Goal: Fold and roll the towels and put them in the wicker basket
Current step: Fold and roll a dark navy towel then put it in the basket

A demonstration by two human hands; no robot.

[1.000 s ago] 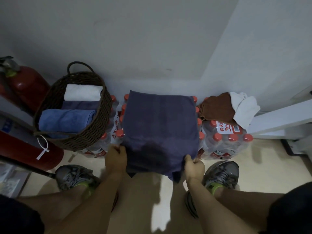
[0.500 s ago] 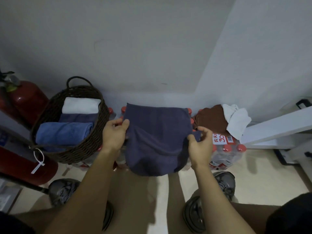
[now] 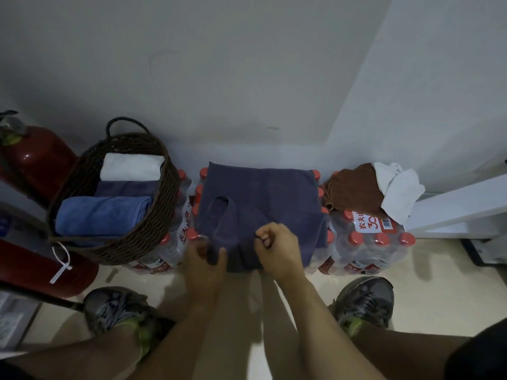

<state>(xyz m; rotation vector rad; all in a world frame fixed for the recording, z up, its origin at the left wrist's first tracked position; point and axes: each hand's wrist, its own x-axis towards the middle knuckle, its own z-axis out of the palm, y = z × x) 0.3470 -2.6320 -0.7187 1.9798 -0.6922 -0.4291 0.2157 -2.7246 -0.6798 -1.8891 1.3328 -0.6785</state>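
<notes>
left hand (image 3: 204, 257), lower centre of the frame: fingers curled round the near left edge of the dark purple towel (image 3: 260, 196), gripping a bunched fold of it; the hand is motion-blurred and the fingertips are hard to make out. right hand (image 3: 277, 245), just to its right: fingers curled into a fist with the thumb against them, pinching the towel's near edge at the middle; what lies under the palm is hidden.

the dark purple towel lies across the top of a pack of red-capped water bottles (image 3: 192, 234) at frame centre, its near part folded back over itself in a loose flap. most of that pack is covered by the towel.

wicker basket (image 3: 131, 242), centre left, rests on more bottles and holds a white rolled towel (image 3: 131, 167), a blue rolled towel (image 3: 104, 213) and a purple one between them, largely hidden.

centre right, a second bottle pack (image 3: 367, 242) carries a brown towel (image 3: 354, 190) and a crumpled white towel (image 3: 397, 190), touching each other.

red fire extinguishers (image 3: 38, 157) at left edge, cut off by the frame. two grey shoes (image 3: 365, 300) at bottom.
</notes>
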